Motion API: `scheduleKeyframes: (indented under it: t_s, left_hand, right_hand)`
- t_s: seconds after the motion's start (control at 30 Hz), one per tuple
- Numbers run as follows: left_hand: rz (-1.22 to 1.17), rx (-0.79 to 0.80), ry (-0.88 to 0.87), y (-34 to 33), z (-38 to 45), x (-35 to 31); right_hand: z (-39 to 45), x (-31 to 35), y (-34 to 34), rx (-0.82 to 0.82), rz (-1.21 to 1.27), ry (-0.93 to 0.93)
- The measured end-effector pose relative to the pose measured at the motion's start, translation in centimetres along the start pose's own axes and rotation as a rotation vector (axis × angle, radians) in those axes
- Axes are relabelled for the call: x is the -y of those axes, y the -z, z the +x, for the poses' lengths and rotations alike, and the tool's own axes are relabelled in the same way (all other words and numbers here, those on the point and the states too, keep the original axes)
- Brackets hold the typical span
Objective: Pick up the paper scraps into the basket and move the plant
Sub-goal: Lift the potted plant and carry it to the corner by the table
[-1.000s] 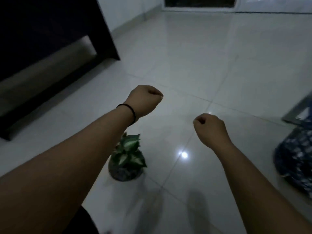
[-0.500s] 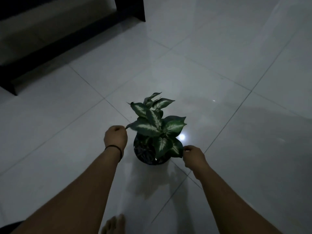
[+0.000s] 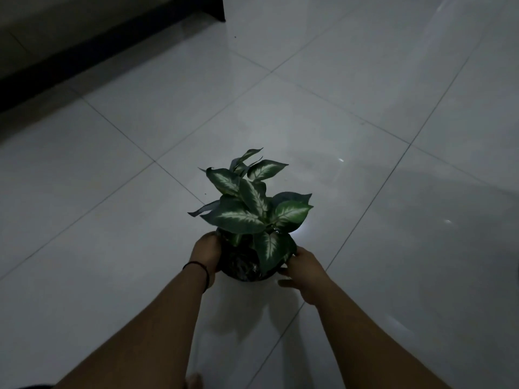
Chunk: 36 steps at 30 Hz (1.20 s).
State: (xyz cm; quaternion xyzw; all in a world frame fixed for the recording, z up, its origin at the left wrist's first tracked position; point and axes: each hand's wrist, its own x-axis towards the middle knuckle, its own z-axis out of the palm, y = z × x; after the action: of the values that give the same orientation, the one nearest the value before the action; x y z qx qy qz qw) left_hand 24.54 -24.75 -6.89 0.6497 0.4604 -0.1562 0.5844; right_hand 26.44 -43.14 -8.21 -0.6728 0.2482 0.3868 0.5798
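Observation:
A small plant (image 3: 252, 209) with green, white-veined leaves stands in a dark round pot (image 3: 241, 265) on the white tiled floor, at the middle of the head view. My left hand (image 3: 206, 252) presses against the pot's left side. My right hand (image 3: 303, 269) cups the pot's right side, fingers curled around it under a leaf. Both hands grip the pot. No paper scraps and no basket are in view.
The dark base of a piece of furniture (image 3: 92, 49) runs along the top left, with a leg (image 3: 216, 8) at the top centre. White glossy floor tiles (image 3: 365, 94) stretch to the right and far side. My toes (image 3: 193, 381) show at the bottom edge.
My hands came down from fists in the air to the plant. Half a second ago they touched its leaves; now both are lower and closed around the pot.

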Motion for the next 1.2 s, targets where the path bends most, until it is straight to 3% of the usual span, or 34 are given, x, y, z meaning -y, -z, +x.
scheduleKeyframes:
  t_s: [0.4,0.67,0.9,1.2]
  left_hand:
    - [-0.144,0.087,-0.03,-2.1,-0.9,-2.3]
    - [-0.126,0.252,-0.143,-2.9,-5.2,-9.2]
    - [-0.137,0.309,-0.205,-0.1,-16.0,-19.1]
    - [-0.123,0.375,-0.282,7.0,-36.7,-34.4]
  right_hand:
    - [-0.1,1.4,2.8,-0.098,0.125,0.073]
    - [-4.6,7.4,7.0,-0.149,0.181,0.172]
    - [-16.7,17.6,9.2,-0.143,0.128,0.262]
    - [-39.8,31.3,10.8,-0.177,0.066,0.298]
